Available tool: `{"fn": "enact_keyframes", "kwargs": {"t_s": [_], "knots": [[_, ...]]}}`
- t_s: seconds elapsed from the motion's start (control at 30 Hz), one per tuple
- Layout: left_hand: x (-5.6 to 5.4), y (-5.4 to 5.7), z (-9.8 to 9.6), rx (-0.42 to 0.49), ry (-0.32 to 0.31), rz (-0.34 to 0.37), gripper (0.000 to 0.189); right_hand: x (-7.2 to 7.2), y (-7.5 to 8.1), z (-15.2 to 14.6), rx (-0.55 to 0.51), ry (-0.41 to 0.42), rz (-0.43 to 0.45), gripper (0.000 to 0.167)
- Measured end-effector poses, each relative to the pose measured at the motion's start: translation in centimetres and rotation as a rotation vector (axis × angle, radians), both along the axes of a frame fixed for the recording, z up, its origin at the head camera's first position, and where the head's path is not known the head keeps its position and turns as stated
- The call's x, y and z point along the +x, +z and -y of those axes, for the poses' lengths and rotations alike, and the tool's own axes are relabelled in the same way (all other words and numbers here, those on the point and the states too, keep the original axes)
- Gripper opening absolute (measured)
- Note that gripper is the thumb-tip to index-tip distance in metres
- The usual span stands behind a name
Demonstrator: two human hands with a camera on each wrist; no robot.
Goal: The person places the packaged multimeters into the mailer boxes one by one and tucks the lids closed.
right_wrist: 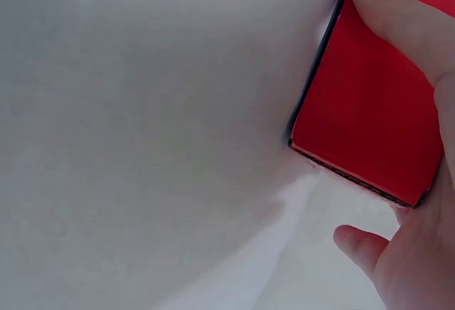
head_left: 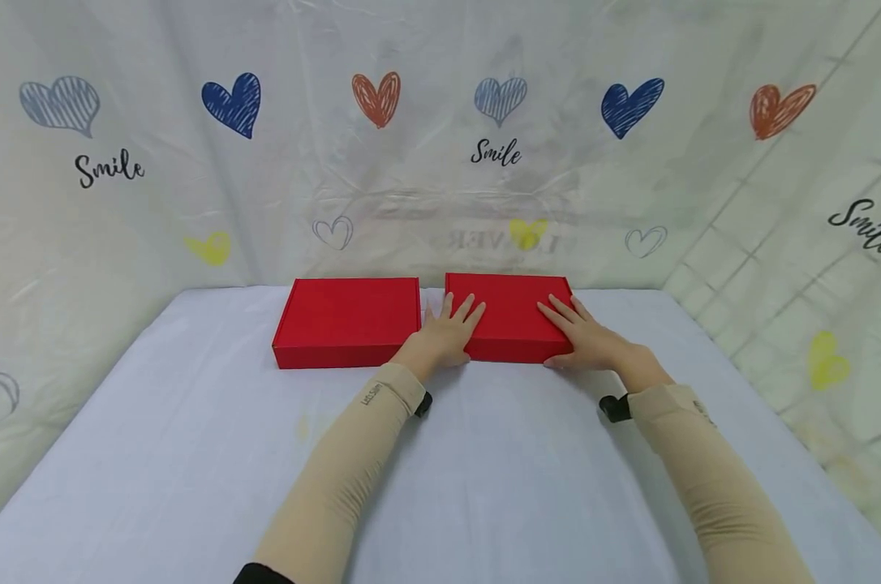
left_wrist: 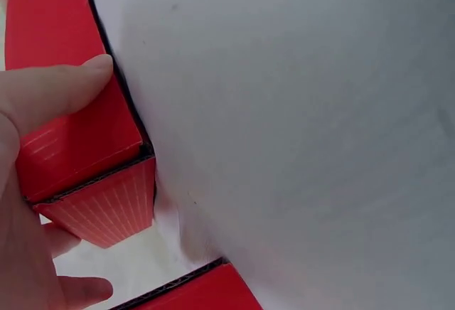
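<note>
A red cardboard box (head_left: 509,316) lies flat on the white tablecloth, under both hands. My left hand (head_left: 445,332) rests at its near left corner, fingers spread over the lid. Its thumb (left_wrist: 67,89) lies against the front wall in the left wrist view, and two fingertips show past the box's end. At the right end my right hand (head_left: 590,337) touches the lid with straight, spread fingers. In the right wrist view its thumb (right_wrist: 398,22) lies along the front wall, and one finger sticks out beyond the corner.
A second red box (head_left: 349,316) lies just left of the first, with a narrow gap between them. The white cloth (head_left: 499,478) covers the table. Behind it hangs a pale curtain (head_left: 419,178) printed with hearts and "Smile".
</note>
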State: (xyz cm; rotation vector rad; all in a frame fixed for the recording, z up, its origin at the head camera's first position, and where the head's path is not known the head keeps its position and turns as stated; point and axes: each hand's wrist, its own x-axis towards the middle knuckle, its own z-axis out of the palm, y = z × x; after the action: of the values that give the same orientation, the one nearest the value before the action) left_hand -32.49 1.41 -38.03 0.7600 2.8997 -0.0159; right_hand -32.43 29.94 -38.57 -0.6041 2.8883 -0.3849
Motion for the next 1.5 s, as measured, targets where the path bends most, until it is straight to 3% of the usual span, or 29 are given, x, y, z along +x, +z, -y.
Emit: {"fn": "enact_keyframes", "kwargs": {"t_s": [0.23, 0.53, 0.9, 1.13, 1.5], "knots": [[0.02, 0.05, 0.07, 0.036, 0.001, 0.033, 0.101, -0.02, 0.07, -0.17, -0.012, 0.016, 0.012, 0.104], [-0.10, 0.00, -0.22, 0.019, 0.009, 0.004, 0.097, -0.21, 0.00, -0.15, -0.021, 0.032, -0.025, 0.101], [0.25, -0.59, -0.39, 0.040, 0.020, 0.027, 0.096, 0.48, -0.56, 0.03, -0.049, 0.034, -0.032, 0.096], [0.14, -0.24, -0.62, 0.057, 0.033, 0.021, 0.091, 0.00, -0.44, -0.16, -0.043, 0.027, -0.050, 0.096], [0.12, -0.17, -0.46, 0.103, 0.049, 0.072, 0.096, -0.25, -0.09, -0.06, -0.054, 0.042, -0.040, 0.095]]}}
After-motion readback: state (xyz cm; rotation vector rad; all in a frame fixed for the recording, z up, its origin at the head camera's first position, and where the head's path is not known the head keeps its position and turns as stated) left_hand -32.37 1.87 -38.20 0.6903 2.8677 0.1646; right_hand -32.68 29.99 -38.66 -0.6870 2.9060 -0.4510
